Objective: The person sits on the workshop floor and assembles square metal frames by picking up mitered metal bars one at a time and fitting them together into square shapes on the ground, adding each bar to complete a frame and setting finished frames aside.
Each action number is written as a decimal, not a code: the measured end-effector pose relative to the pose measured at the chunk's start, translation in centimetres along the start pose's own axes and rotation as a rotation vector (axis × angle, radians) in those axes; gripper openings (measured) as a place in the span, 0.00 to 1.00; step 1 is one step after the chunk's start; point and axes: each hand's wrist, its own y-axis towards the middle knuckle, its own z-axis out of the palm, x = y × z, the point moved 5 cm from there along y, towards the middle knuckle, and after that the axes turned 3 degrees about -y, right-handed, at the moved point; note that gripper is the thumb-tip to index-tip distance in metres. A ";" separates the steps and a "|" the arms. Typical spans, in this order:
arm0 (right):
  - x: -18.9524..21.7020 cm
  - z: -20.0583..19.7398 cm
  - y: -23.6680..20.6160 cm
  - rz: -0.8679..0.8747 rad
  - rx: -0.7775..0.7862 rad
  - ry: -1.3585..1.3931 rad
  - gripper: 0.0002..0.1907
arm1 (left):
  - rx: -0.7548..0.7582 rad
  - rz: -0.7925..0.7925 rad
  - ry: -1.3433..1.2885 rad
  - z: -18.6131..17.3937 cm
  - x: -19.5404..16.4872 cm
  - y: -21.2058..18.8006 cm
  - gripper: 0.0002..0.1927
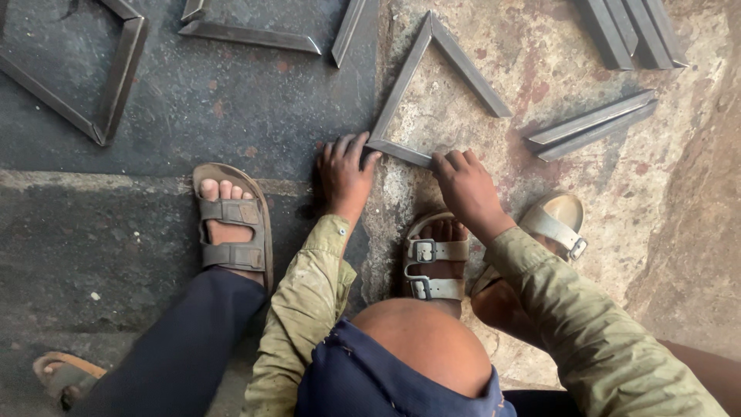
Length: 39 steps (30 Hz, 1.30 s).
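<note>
View from the head camera, looking straight down at a person crouched over a stained concrete floor [633, 193]. A grey steel frame piece of mitred angle bars joined into an open triangular shape [432, 77] lies flat on the floor just ahead of the feet, its apex pointing away from the person and its short bottom bar nearest the hands. Lying flat, the piece is supported along its whole length, and the two hands bear on that near bar from either side, a placing that seems suited to steadying it against the ground.

The left hand [345, 174] is spread fairly wide, palm down, its fingertips resting on the lower left corner of the frame; it closes on nothing. The right hand [465, 185] is more closed, fingers curled and pressed together over the right end of the same bottom bar; whether the fingers wrap under the bar or merely press on it cannot be told.

Both sleeves are olive-green. The person's foot in a grey buckled sandal [434, 259] stands between the two forearms, just behind the frame. To the left, another person's foot in a brown strapped sandal [231, 224] stands on the darker floor. Further steel pieces lie about: a pair of loose angle bars [593, 125] to the right, well apart from the hands, and a second welded corner frame [108, 85] at upper left.
</note>
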 end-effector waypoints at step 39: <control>-0.5 -0.5 0.5 -0.034 0.085 0.035 0.22 | -0.007 -0.025 -0.041 -1.1 -0.7 0.2 0.21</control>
